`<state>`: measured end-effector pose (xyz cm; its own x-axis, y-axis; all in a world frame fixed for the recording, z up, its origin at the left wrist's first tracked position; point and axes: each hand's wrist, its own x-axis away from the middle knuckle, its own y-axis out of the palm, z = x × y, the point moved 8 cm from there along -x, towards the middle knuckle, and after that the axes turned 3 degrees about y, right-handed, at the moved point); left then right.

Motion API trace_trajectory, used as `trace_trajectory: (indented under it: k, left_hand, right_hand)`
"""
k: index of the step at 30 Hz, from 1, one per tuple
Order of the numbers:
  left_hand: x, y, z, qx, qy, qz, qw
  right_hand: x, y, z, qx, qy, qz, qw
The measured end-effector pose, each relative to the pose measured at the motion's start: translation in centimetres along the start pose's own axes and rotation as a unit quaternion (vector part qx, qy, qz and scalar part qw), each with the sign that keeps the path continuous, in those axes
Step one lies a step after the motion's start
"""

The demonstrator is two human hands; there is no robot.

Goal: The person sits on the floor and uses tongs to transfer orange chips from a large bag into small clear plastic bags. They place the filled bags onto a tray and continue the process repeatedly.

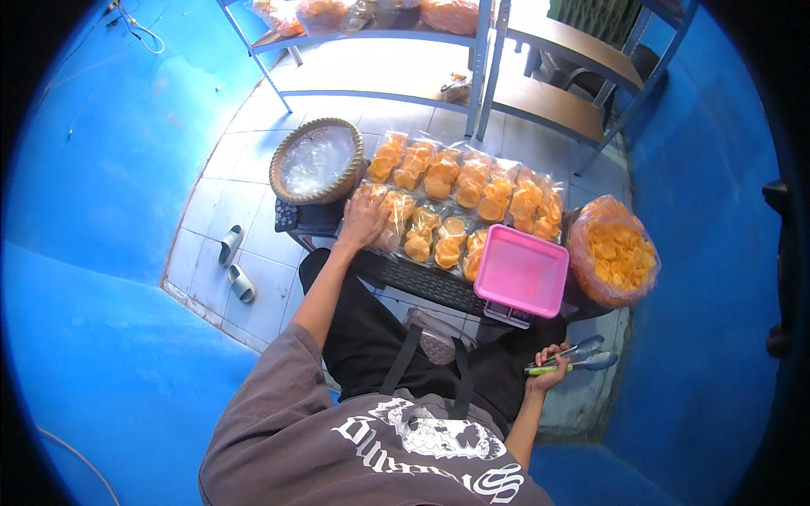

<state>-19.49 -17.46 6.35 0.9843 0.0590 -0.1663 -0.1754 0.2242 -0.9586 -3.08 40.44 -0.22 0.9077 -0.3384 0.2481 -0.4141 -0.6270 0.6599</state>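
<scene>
My left hand (364, 218) rests on the left end of the near row of clear bags, its fingers stretched over the bag of orange crackers (393, 221) there. My right hand (550, 368) is closed round a pair of tongs (582, 363) with green on the handles, held by my right thigh with the jaws apart. Two rows of filled bags (471, 179) lie on a dark woven-topped table (422, 283). A pink tray (523, 268) stands on a scale (506, 315) at the table's right part, partly hiding the near row.
Left of the bags stands a woven basket (315, 160) of clear plastic bags. A large pink-tinted bag (614, 251) of loose crackers is at the right. Metal shelves (371, 84) rise beyond the table. Slippers (236, 263) lie on the tiled floor; blue walls flank both sides.
</scene>
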Motion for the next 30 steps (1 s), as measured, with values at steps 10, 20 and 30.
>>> trace_trajectory:
  k: [10, 20, 30]
  left_hand:
    - [2.0, -1.3, 2.9, -0.103, 0.100, -0.035, 0.989]
    - [6.0, -5.9, 6.7, -0.033, 0.172, 0.004, 0.985]
    - [-3.9, -15.9, -10.2, 0.140, -0.033, 0.135, 0.980]
  right_hand:
    - [-0.1, -0.2, 0.2, 0.005, 0.007, 0.017, 1.000]
    - [-0.3, -0.2, 0.1, 0.023, -0.002, 0.018, 1.000]
    - [-0.4, 0.0, 0.2, 0.016, 0.012, 0.020, 1.000]
